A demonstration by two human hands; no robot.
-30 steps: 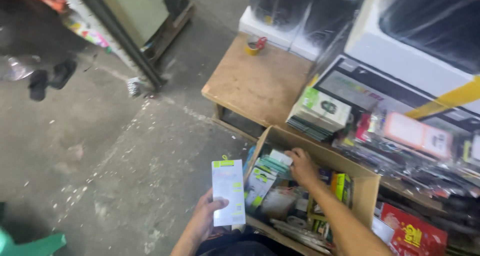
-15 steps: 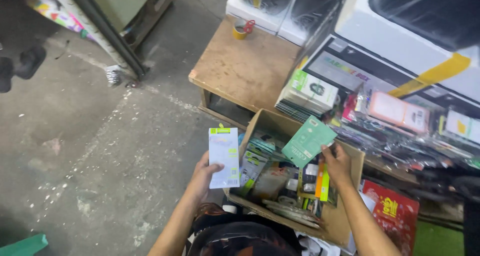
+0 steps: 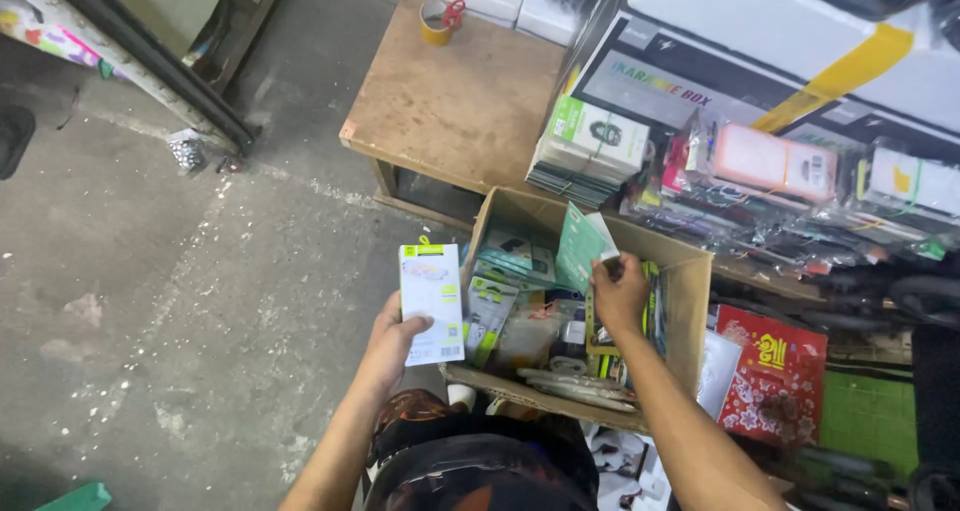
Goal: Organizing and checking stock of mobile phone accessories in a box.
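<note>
Head view: the left hand (image 3: 393, 339) is holding a white flat packet with a green header (image 3: 432, 289) out over the concrete floor (image 3: 180, 301), just left of the open cardboard box (image 3: 690, 301), keeping it apart from the packets crammed inside. Its fingers are pinching the packet's lower edge, thumb lying across the front. The right hand (image 3: 620, 293) is reaching over the box, fingers closing on a teal card packet (image 3: 578, 246), tilting it upright above the contents. Both forearms are stretching forward from the body. A wooden desk (image 3: 460, 101) is standing beyond.
</note>
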